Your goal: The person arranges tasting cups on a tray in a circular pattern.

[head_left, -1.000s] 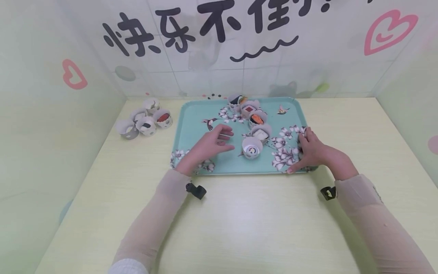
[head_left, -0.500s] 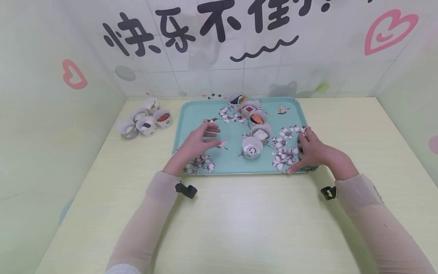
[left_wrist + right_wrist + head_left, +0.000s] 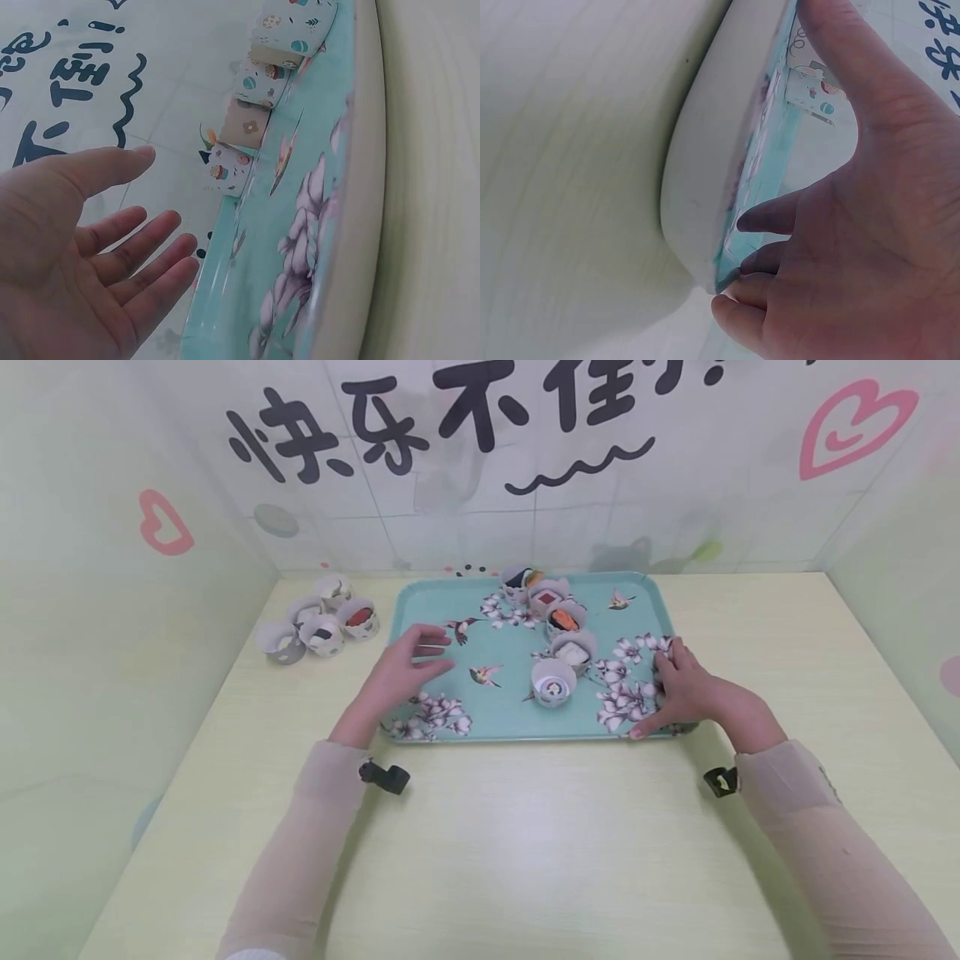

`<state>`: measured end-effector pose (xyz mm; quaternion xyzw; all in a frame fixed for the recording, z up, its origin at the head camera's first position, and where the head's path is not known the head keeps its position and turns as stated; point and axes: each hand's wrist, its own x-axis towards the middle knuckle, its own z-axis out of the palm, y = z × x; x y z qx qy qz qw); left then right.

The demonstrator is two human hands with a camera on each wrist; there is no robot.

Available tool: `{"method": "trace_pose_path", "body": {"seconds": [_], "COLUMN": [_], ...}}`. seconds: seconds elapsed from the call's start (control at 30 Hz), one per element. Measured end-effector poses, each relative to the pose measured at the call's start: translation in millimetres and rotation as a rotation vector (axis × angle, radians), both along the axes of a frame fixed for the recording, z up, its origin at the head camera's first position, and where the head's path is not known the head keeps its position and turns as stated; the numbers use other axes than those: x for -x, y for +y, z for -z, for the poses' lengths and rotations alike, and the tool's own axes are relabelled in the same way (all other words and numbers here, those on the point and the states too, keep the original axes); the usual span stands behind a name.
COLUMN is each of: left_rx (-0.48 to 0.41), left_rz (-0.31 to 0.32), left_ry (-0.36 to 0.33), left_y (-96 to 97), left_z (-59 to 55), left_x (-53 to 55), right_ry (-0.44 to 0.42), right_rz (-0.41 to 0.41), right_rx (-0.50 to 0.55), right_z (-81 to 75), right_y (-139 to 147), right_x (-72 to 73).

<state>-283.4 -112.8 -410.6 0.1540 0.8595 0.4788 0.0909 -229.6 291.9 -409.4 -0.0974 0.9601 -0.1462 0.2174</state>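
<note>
Nearest, on the pale wood-grain table (image 3: 540, 860), the person's left hand (image 3: 401, 668) has drawn back leftward from the cup row over the last second and now hovers at the left side of the turquoise rectangular tray printed with blossoms and birds (image 3: 510, 718), fingers loosely spread, holding nothing. The right hand (image 3: 686, 689) has stayed on the tray's near right corner, fingers and thumb spread across the rim. The nearest white round paper cup (image 3: 552, 687) stands upright on the tray, right of its middle, ahead of four others in a slanting row reaching the far rim, unchanged. Beyond the left hand, off the tray, five paper cups cluster (image 3: 324, 637). Behind rises a white wall with black lettering (image 3: 480, 527).
</note>
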Motion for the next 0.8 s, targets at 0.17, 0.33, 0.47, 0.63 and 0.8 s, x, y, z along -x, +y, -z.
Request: {"method": "trace_pose_path", "body": {"seconds": [0.17, 0.33, 0.47, 0.63, 0.8], "left_rx": [0.019, 0.014, -0.009, -0.011, 0.02], "left_rz": [-0.049, -0.09, -0.125, -0.181, -0.262], "left_ry": [0.004, 0.036, 0.058, 0.096, 0.14], "left_y": [-10.9, -22.8, -33.4, -49.4, -65.1], "left_z": [-2.4, -5.9, -8.6, -8.8, -11.3], "left_x": [0.3, -0.6, -1.4, 1.9, 2.9], "right_ry": [-0.003, -0.016, -0.017, -0.01, -0.015], "right_rz": [0.004, 0.014, 0.014, 0.008, 0.012], "right_rx": [-0.009, -0.007, -0.002, 0.003, 0.006], "right_z": [0.1, 0.6, 0.1, 0.0, -0.8], "right_y": [-0.5, -0.7, -0.9, -0.4, -0.2], "right_x": [0.5, 1.6, 1.7, 1.3, 1.5]}}
